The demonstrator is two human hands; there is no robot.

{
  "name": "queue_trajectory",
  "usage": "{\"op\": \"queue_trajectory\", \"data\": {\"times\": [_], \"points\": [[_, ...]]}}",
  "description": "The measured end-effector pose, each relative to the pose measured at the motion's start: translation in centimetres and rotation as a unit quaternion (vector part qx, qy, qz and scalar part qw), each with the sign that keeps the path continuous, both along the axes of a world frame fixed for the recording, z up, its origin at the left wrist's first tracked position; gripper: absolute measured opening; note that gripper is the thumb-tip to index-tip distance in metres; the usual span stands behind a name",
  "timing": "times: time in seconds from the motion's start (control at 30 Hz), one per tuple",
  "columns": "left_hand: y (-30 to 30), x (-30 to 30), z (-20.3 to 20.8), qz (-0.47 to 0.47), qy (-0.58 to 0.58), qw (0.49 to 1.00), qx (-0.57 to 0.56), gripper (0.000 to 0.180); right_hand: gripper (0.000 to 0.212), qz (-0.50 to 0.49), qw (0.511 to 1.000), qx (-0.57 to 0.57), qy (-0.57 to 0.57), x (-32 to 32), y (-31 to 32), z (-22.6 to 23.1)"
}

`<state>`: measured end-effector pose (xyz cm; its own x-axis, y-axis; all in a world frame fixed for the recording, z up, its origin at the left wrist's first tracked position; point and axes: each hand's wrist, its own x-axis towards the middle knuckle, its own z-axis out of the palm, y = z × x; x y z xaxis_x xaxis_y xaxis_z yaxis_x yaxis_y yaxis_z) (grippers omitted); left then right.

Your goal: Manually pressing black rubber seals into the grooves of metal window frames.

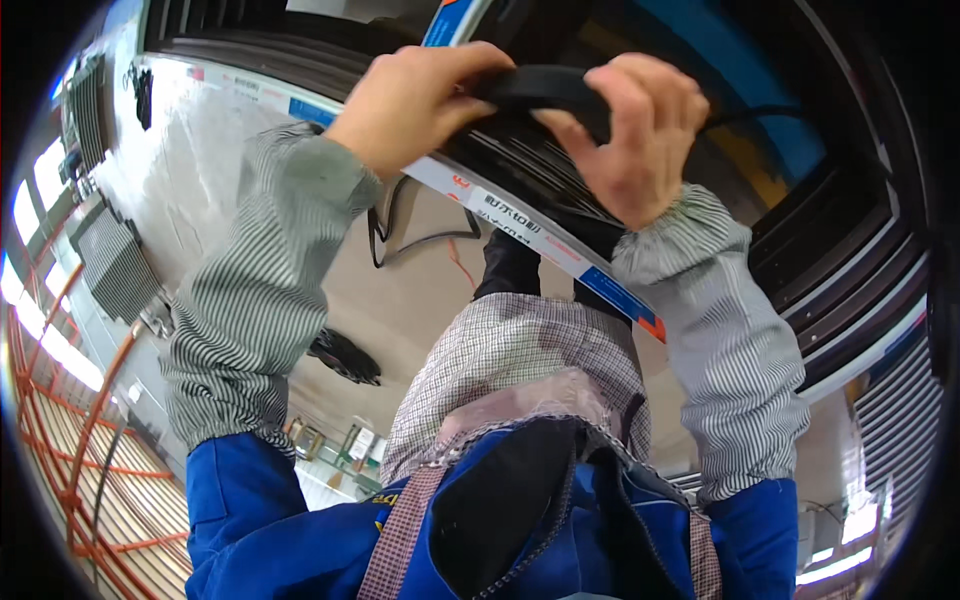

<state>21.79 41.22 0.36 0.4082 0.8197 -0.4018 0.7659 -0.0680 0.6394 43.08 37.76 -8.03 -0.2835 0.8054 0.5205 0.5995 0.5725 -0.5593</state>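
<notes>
A thick black band (pixel 545 88), which looks like a rubber strip, bends between my two hands above a dark frame. My left hand (pixel 420 105) pinches its left end between thumb and fingers. Curled over the other end is my right hand (pixel 640 135), thumb on the near side. Below them lies the dark window-like frame (pixel 535 155) of ribbed profiles, its near edge covered with a white, blue and orange protective film (pixel 540 240). Inside the frame is a dark glossy surface with blue and brown patches. The ends of the band are hidden by my fingers.
A thin black strip (pixel 435 238) lies looped on the floor left of my legs, near a dark crumpled item (pixel 345 355). Orange metal racking (pixel 75 470) stands at the far left. Stacked grey ribbed pieces (pixel 105 262) are left of my arm.
</notes>
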Motion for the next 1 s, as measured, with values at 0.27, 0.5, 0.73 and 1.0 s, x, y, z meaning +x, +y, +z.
{"op": "queue_trajectory", "data": {"times": [0.27, 0.5, 0.73, 1.0], "points": [[-7.3, 1.6, 0.8, 0.275, 0.027, 0.945, 0.176, 0.075, 0.046, 0.270, 0.923, -0.274, -0.036, -0.6, 3.8, 4.7], [-12.3, 5.6, 0.6, 0.507, -0.080, 0.858, -0.025, 0.078, 0.039, 0.265, 0.930, -0.250, -0.049, 0.1, 5.0, 6.4], [-11.4, 7.1, -0.4, 0.441, 0.033, 0.897, -0.002, 0.059, 0.029, 0.226, 0.923, -0.309, -0.044, 1.1, 6.2, 4.2], [-8.9, 7.2, -1.5, 0.309, 0.306, 0.899, -0.056, 0.052, 0.019, 0.240, 0.927, -0.256, -0.132, -5.8, 7.4, 4.4]]}}
